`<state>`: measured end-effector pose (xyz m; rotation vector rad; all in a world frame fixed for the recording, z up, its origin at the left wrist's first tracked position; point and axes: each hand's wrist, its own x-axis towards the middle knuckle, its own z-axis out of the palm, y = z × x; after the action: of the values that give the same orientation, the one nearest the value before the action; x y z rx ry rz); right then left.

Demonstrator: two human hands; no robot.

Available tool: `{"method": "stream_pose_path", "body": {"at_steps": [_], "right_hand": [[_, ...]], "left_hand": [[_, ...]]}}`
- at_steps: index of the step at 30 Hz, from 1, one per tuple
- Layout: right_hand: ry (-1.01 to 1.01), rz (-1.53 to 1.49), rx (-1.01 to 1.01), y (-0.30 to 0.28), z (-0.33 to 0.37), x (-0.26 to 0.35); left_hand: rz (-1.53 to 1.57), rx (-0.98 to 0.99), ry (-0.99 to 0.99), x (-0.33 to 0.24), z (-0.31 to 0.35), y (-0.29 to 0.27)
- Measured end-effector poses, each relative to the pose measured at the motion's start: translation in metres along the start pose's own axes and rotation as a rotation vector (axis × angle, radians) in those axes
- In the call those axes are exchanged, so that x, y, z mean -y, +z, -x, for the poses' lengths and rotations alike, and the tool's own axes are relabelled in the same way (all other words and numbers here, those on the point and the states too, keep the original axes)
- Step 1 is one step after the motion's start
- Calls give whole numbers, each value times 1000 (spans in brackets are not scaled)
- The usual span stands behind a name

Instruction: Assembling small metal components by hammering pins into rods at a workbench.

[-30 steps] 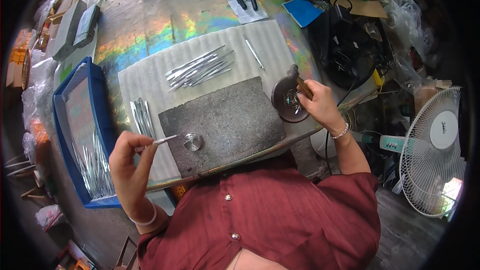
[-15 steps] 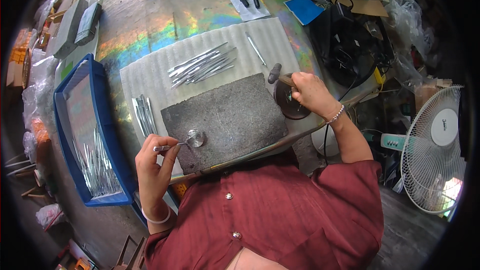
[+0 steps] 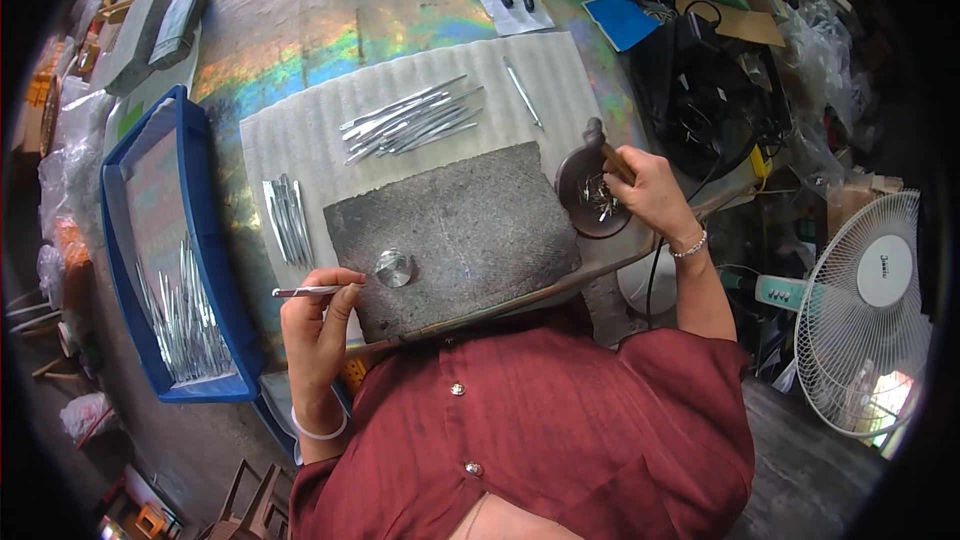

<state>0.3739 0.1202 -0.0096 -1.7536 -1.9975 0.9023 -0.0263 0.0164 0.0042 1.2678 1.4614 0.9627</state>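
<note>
The left hand [image 3: 318,325] is at the near edge of the desk [image 3: 300,30]. Its fingers [image 3: 345,292] are pinching one thin metal rod [image 3: 305,291], which lies almost level and points to the left. The rod's right end is just beside a small round metal disc [image 3: 393,267] on the near left corner of the grey mat [image 3: 460,230]. The right hand [image 3: 650,195] is at the right edge of the desk, its fingers curled tight around the handle of a small hammer [image 3: 603,145], just beside a dark round dish [image 3: 590,200]. More rods [image 3: 415,120] lie on the white corrugated sheet [image 3: 300,140] behind the mat.
</note>
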Motion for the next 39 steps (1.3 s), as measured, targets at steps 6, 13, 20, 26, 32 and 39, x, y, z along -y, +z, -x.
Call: {"method": "stream_pose_path", "body": {"at_steps": [6,13,20,26,32,39], "right_hand": [[-151,250,41,8,-3,2],[-254,343,64,10,-11,-6],[-38,7,-7,3,2,15],[168,-502,27,8,15,24],[237,-984,312,16,33,97],[-54,-1008,563,75,32,151]], "left_hand": [[-2,-21,12,3,-1,4],[30,-26,6,-2,3,4],[140,-71,44,-10,12,1],[344,-26,-19,-16,15,5],[712,90,-274,-24,5,21],[1156,260,-289,-4,2,40]]}}
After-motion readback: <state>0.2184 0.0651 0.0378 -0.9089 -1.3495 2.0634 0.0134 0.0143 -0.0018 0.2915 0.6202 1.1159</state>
